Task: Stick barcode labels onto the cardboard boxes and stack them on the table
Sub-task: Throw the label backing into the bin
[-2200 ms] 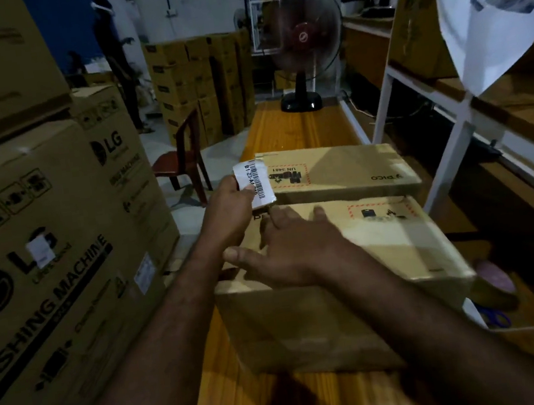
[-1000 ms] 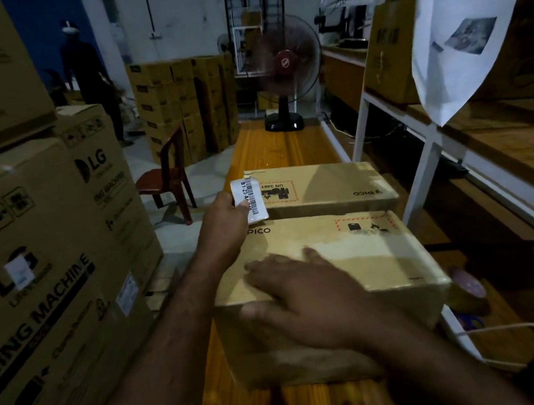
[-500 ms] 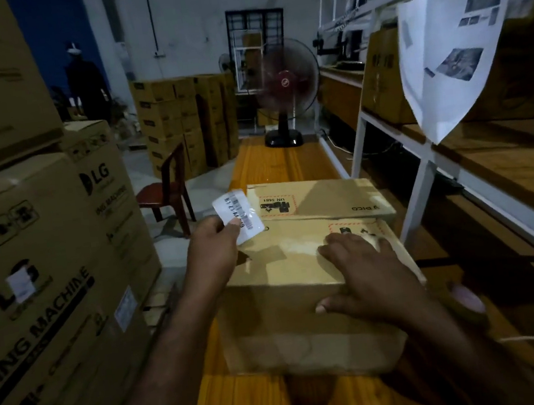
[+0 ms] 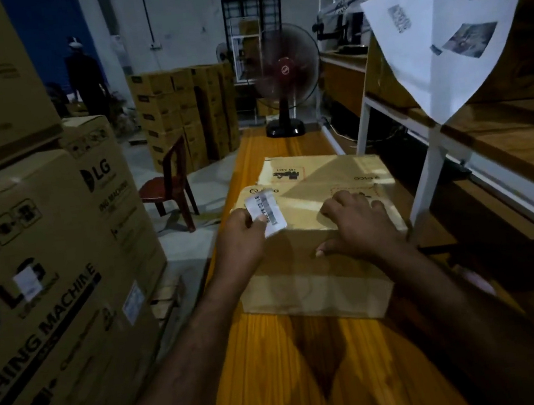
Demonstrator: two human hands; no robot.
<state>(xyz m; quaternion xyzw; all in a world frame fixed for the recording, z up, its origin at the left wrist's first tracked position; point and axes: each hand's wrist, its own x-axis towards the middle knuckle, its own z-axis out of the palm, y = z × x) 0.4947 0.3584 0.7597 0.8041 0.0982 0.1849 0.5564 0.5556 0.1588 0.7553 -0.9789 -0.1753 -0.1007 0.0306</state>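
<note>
A cardboard box [image 4: 307,264] sits on the orange wooden table [image 4: 279,369] in front of me. A second cardboard box [image 4: 322,170] lies just behind it, touching it. My left hand [image 4: 241,239] pinches a white barcode label [image 4: 268,211] above the near box's top left corner. My right hand [image 4: 359,226] rests flat on the top of the near box, fingers spread toward its right side.
Large washing machine cartons [image 4: 47,263] stand stacked along the left. A white metal shelf rack [image 4: 429,162] with a hanging paper sheet [image 4: 446,29] runs along the right. A standing fan [image 4: 280,76] is at the table's far end. A chair [image 4: 171,183] and stacked cartons [image 4: 180,112] stand beyond.
The near box has slid away from me, up against the far box. My right hand moved from its near edge to its top right. The label dropped lower over the box.
</note>
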